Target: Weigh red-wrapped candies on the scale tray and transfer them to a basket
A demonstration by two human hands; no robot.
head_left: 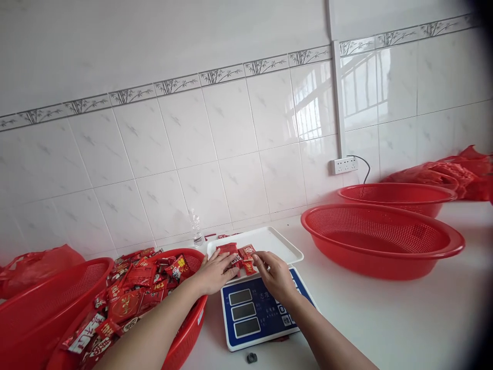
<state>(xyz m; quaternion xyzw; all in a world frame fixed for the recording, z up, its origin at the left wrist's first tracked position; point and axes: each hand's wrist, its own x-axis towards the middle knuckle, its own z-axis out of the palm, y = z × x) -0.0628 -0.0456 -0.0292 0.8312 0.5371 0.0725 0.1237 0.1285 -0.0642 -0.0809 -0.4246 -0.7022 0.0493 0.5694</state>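
A pile of small red printed packets [228, 250] lies on the white tray [281, 241] of a digital scale with a blue panel [265, 313]. My left hand [213, 273] is open, its fingers stretched over the packets at the tray's left front. On the right side of the same pile, my right hand [276, 277] has its fingers curled and thumb and forefinger close together at a red and gold packet [246, 251]. Whether anything is pinched between them is hidden. The scale's three display windows look dark.
At left, a red basket [200, 313] is heaped with similar packets, beside another red basket [92, 272]. Two red perforated baskets [385, 257] stand at right. A clear bottle [196, 228], a socket strip [344, 165] and red bags [431, 174] are along the wall. A small dark object [251, 357] lies in front.
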